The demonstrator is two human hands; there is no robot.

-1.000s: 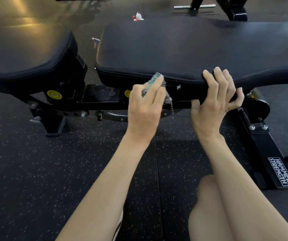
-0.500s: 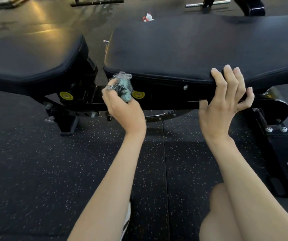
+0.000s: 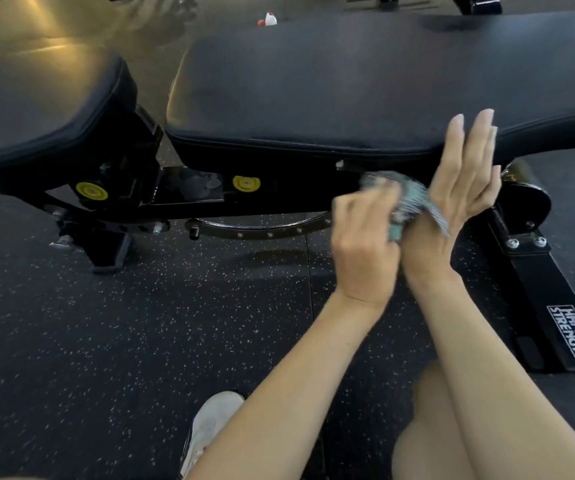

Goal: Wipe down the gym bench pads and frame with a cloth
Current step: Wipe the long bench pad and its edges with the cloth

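Person crouched in front of bench, both hands meeting just below the long pad's [image 3: 365,84] front edge. Left hand [image 3: 365,244] clenched round a bunched grey-teal cloth [image 3: 402,206], pressing it against heel of right hand [image 3: 452,202]. Right hand released: fingers straight, pointing up, tips overlapping the pad edge in view; contact w/ pad can't tell. Cloth blurred, so exact fold unclear; a loose corner hangs toward right wrist.

Cloth is off the bench at this instant, in front of the frame rail [image 3: 210,206], not flat on any surface. Seat pad [image 3: 36,109] sits to the left, apart from long pad by a gap. Yellow caps [image 3: 246,183] on frame near the hinge. White shoe [image 3: 210,427] at bottom, speckled rubber floor [image 3: 106,323] under everything.

Judgement: step in hand looks like re-gathering or handing over cloth between hands, mid-wipe of pad side/frame zone. Progress can't be read; no visible wet marks.

Next move needs: one hand w/ firm grip on cloth, flat face out, then onto frame rail or pad underside. Tight gaps near hinge and bolts could snag cloth.
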